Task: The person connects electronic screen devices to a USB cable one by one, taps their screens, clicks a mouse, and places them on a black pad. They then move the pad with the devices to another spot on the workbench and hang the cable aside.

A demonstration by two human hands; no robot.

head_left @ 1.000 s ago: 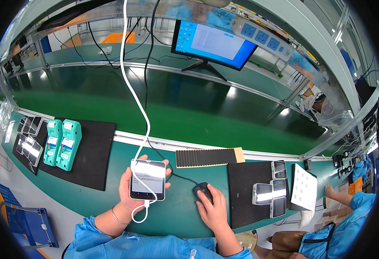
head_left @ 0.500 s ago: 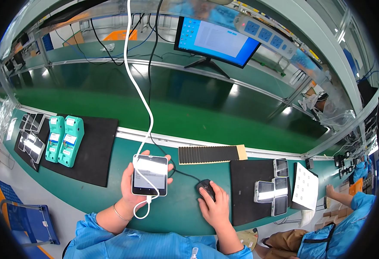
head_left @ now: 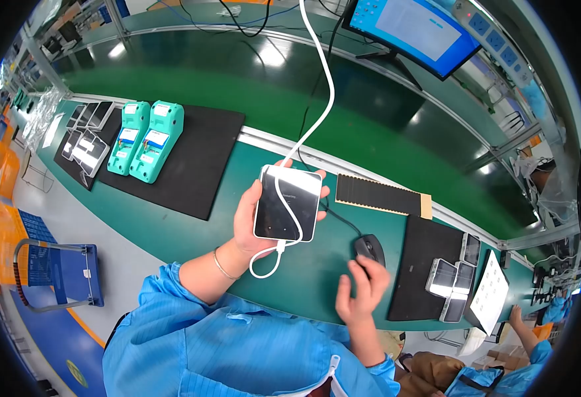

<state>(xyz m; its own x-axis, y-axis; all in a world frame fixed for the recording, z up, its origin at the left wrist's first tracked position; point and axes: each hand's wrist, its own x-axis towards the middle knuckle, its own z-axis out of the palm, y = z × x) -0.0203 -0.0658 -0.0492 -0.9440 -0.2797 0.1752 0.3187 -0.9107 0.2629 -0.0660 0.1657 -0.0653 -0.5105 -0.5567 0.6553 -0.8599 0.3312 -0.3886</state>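
My left hand (head_left: 245,221) is wrapped around a flat white device with a dark screen (head_left: 269,215), held face up. A white cable (head_left: 330,96) hangs from above, crosses the screen and plugs into the device's lower edge, with a loop below. My right hand (head_left: 363,294) is raised just in front of the black computer mouse (head_left: 370,248). Its fingers are bent but apart, and nothing shows between them. Whether a fingertip still touches the mouse I cannot tell.
Two teal cases (head_left: 156,149) and several screen devices (head_left: 92,153) lie on the left on black mats. A ridged black strip (head_left: 383,196) sits behind the mouse. More devices (head_left: 441,278) and a white sheet (head_left: 491,291) are at right. A monitor (head_left: 413,33) stands behind; a person (head_left: 535,351) is at far right.
My right hand has come off the mouse toward me, fingers loosening. The device's screen went from light to dark. My view has shifted, so the bench sits differently in the picture.
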